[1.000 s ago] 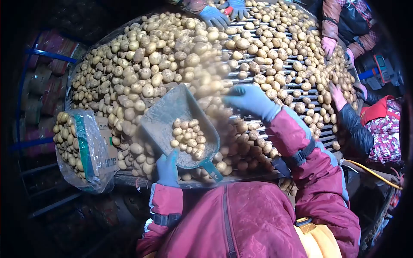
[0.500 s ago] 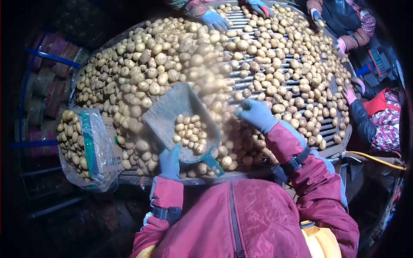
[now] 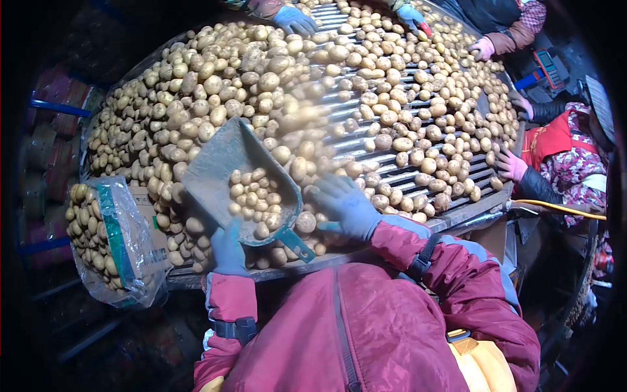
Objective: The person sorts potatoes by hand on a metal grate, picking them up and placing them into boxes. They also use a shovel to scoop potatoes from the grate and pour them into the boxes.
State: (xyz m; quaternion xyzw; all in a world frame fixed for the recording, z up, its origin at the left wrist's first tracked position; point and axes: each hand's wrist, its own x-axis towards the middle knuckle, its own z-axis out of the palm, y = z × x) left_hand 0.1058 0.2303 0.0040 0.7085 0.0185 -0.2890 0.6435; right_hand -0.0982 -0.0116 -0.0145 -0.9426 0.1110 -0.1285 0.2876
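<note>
A grey-green scoop (image 3: pixel 212 163) rests tilted on the heaped potatoes, with a cluster of small potatoes (image 3: pixel 256 197) inside it. My left hand (image 3: pixel 228 249), in a blue glove, grips the scoop's near left edge; its hidden fingers are under the rim. The scoop's short green handle (image 3: pixel 297 245) points toward my body, and neither hand is on it. To the right of the scoop, my gloved right hand (image 3: pixel 353 208) is over loose potatoes with its fingers stretched out and slightly blurred. I see nothing held in it.
Potatoes cover a slatted metal table (image 3: pixel 392 171). A plastic-lined carton (image 3: pixel 134 245) full of potatoes stands at left. Co-workers' gloved hands (image 3: pixel 295 21) work along the far and right sides. A handheld device (image 3: pixel 548 68) and yellow hose (image 3: pixel 562 208) are at right.
My right hand has come nearer my body and its curled fingers have stretched out. My left hand stays on the scoop. The whole view has shifted, moving the scene left and slightly up.
</note>
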